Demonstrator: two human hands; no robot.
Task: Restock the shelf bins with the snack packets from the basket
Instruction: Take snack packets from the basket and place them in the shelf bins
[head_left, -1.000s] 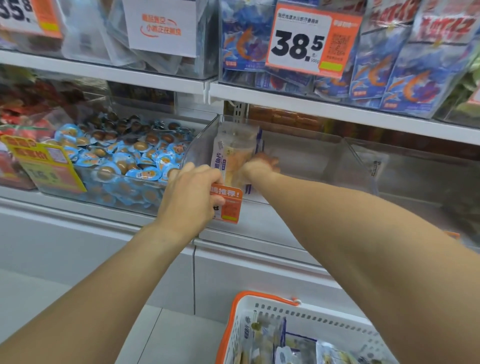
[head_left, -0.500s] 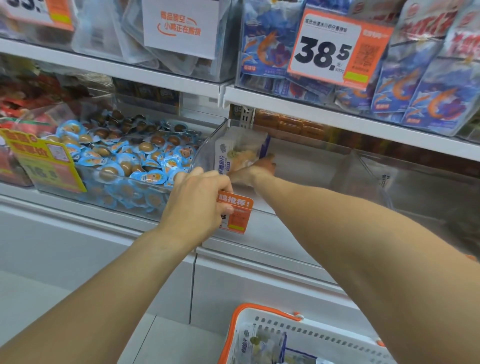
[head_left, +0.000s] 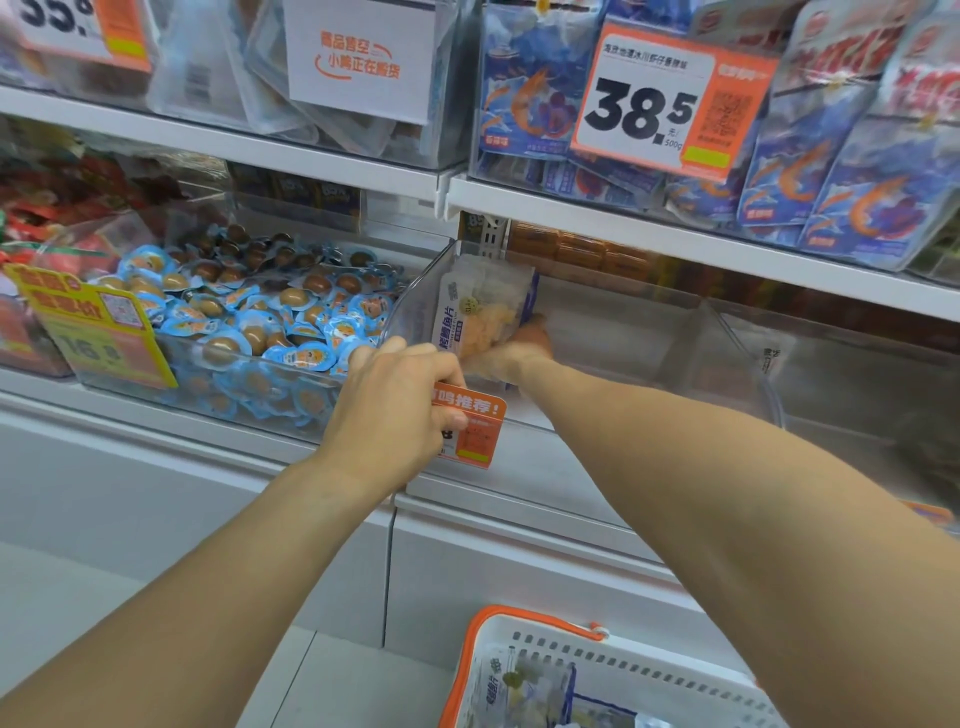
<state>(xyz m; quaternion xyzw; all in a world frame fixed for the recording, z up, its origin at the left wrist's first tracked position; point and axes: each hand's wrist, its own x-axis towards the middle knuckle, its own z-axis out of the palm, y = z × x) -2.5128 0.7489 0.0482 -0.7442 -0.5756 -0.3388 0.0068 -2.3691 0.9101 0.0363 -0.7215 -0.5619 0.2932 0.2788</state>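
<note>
- The left hand (head_left: 397, 402) grips the front rim of the clear bin (head_left: 649, 332), fingers curled over its orange tag (head_left: 475, 434).
- The right hand (head_left: 519, 348) holds a snack packet (head_left: 480, 312) upright inside that bin, against its left wall.
- The basket (head_left: 613, 670) below holds more packets.

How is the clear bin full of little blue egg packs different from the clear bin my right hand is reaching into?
The clear bin of blue egg packs is heaped full; the clear bin on its right holds just one upright pale snack packet, held by the right hand. The egg bin carries a yellow tag, the other an orange one. Both are transparent plastic.
</note>
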